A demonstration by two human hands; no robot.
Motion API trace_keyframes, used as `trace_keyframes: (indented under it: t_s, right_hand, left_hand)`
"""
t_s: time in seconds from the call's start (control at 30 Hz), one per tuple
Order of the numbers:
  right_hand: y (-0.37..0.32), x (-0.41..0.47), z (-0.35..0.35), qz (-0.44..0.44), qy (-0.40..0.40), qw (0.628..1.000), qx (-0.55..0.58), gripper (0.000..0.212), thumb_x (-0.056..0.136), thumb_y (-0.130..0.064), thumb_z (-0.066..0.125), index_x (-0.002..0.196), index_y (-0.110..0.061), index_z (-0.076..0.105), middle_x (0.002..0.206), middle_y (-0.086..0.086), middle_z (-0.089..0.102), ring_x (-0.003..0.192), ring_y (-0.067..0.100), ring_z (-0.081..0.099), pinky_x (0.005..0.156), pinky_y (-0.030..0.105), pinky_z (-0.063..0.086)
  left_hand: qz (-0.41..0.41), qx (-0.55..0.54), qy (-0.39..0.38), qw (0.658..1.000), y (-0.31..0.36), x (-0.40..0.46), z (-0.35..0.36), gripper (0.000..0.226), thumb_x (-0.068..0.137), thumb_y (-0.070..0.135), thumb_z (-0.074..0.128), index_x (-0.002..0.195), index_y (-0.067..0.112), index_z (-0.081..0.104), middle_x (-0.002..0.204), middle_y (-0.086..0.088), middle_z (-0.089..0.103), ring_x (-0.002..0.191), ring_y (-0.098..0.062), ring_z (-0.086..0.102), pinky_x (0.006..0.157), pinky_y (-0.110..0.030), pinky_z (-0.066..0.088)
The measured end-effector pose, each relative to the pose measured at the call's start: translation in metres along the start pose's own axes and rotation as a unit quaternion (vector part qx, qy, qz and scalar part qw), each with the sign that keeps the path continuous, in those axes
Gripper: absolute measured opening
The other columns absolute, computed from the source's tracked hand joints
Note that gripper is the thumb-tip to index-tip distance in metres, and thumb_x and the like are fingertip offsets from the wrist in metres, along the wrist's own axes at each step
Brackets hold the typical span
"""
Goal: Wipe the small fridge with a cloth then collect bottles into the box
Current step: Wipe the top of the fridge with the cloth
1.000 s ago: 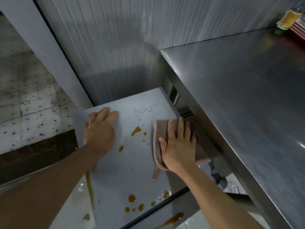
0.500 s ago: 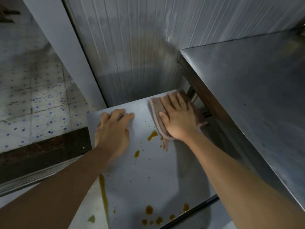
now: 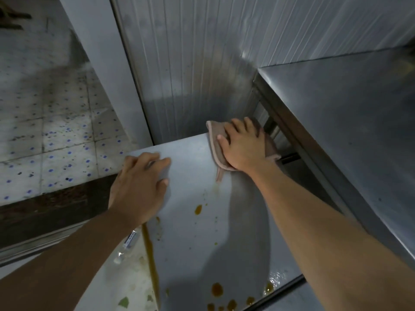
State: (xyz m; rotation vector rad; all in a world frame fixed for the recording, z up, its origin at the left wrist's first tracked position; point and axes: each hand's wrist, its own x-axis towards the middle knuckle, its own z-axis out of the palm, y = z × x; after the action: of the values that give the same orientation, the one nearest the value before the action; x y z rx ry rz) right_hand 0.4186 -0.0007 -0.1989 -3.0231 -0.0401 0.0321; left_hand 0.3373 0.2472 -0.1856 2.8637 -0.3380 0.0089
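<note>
The small fridge's grey top (image 3: 193,239) fills the lower middle of the head view, spotted with orange-brown stains (image 3: 198,209). A brownish-pink cloth (image 3: 215,142) lies at its far right corner. My right hand (image 3: 243,145) presses flat on the cloth with straight fingers. My left hand (image 3: 140,182) rests on the fridge's far left corner, fingers bent over the edge. An orange streak (image 3: 149,250) runs down the fridge's left side. No bottles or box can be seen.
A steel table (image 3: 350,140) stands higher on the right, close against the fridge. A ribbed metal wall (image 3: 202,63) rises right behind. Tiled floor (image 3: 51,131) with blue dots lies to the left. A crumpled clear wrapper (image 3: 129,242) sits under my left forearm.
My right hand has pushed the cloth away from me to the fridge's far right corner, wiping off stains along the way. My left hand has stayed at the far left corner.
</note>
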Motion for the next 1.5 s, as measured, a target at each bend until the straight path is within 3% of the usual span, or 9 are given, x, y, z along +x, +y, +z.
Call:
trace_keyframes:
  t_s: [0.1,0.27,0.47,0.67,0.83,1.0,1.17,1.33,1.5]
  right_hand:
    - [-0.040,-0.010,0.008,-0.063,0.017,0.998,-0.008,0.050,0.096,-0.050,0.024,0.141,-0.029,0.032,0.149,0.001,0.033,0.142,0.029,0.018,0.111,0.060,0.012]
    - [-0.040,-0.028,0.008,-0.158,0.000,0.987,-0.011,0.061,0.091,-0.057,0.015,0.147,-0.035,0.020,0.156,-0.005,0.020,0.145,0.023,0.011,0.113,0.055,0.009]
    - [0.021,0.008,0.004,-0.008,0.050,0.998,-0.021,0.045,0.096,-0.047,0.029,0.135,-0.026,0.039,0.142,0.005,0.038,0.136,0.030,0.026,0.106,0.059,0.026]
    - [-0.090,-0.007,0.015,-0.119,0.032,0.992,-0.021,0.042,0.095,-0.046,0.030,0.128,-0.025,0.047,0.129,0.006,0.049,0.122,0.032,0.038,0.106,0.057,0.019]
    - [-0.158,-0.019,0.019,-0.185,0.000,0.983,-0.007,0.046,0.095,-0.048,0.025,0.132,-0.028,0.044,0.131,0.005,0.047,0.125,0.031,0.036,0.108,0.062,0.011]
    - [-0.186,-0.023,0.020,-0.189,-0.039,0.981,-0.026,0.057,0.090,-0.055,0.032,0.144,-0.037,0.028,0.141,0.004,0.040,0.134,0.033,0.027,0.107,0.069,0.002]
    - [-0.172,-0.097,0.018,-0.217,-0.035,0.976,0.009,0.071,0.080,-0.055,0.043,0.145,-0.039,0.020,0.158,-0.001,0.007,0.145,0.030,-0.002,0.112,0.062,-0.003]
    - [-0.140,-0.172,0.020,-0.249,-0.030,0.968,0.019,0.068,0.082,-0.058,0.036,0.146,-0.037,0.023,0.159,-0.007,0.010,0.146,0.024,0.005,0.115,0.057,0.003]
    - [-0.109,-0.100,0.014,-0.184,-0.007,0.983,-0.009,0.061,0.092,-0.057,0.024,0.148,-0.034,0.020,0.158,-0.005,0.017,0.145,0.023,0.010,0.113,0.055,0.016]
  left_hand:
    - [0.011,0.001,-0.012,1.000,-0.001,0.003,-0.004,0.046,0.088,0.031,0.052,0.133,0.026,0.045,0.135,0.002,0.044,0.118,-0.025,0.033,0.098,-0.039,0.039]
    - [-0.037,-0.044,-0.017,0.998,-0.012,-0.001,-0.020,0.043,0.079,0.018,0.060,0.121,0.021,0.050,0.126,0.001,0.046,0.119,-0.020,0.037,0.086,-0.041,0.047]
    - [0.009,-0.053,0.006,0.999,-0.028,-0.007,-0.021,0.040,0.075,0.022,0.060,0.113,0.009,0.063,0.113,-0.012,0.057,0.106,-0.035,0.050,0.090,-0.047,0.046]
    - [-0.020,-0.092,0.001,0.996,-0.032,-0.013,-0.020,0.043,0.079,0.015,0.065,0.121,0.018,0.055,0.127,0.001,0.050,0.118,-0.019,0.044,0.093,-0.034,0.042]
    - [-0.098,-0.165,0.056,0.980,-0.052,-0.038,-0.025,0.033,0.076,-0.003,0.060,0.103,0.016,0.054,0.119,-0.004,0.050,0.104,-0.023,0.056,0.085,-0.042,0.049]
    - [-0.121,-0.178,0.050,0.975,-0.053,-0.053,-0.026,0.035,0.077,-0.005,0.056,0.107,0.014,0.053,0.116,-0.006,0.048,0.105,-0.024,0.054,0.087,-0.042,0.048]
    - [-0.123,-0.170,0.050,0.976,-0.051,-0.061,-0.040,0.039,0.079,-0.004,0.054,0.114,0.014,0.050,0.120,-0.008,0.047,0.111,-0.026,0.051,0.090,-0.047,0.047]
    - [-0.138,-0.181,0.015,0.974,-0.041,-0.062,-0.051,0.048,0.076,-0.006,0.051,0.119,0.013,0.049,0.124,-0.008,0.047,0.116,-0.025,0.048,0.095,-0.045,0.044]
    - [-0.105,-0.171,-0.005,0.980,-0.022,-0.060,-0.041,0.047,0.077,-0.001,0.051,0.121,0.016,0.049,0.125,-0.005,0.050,0.117,-0.024,0.046,0.100,-0.041,0.039]
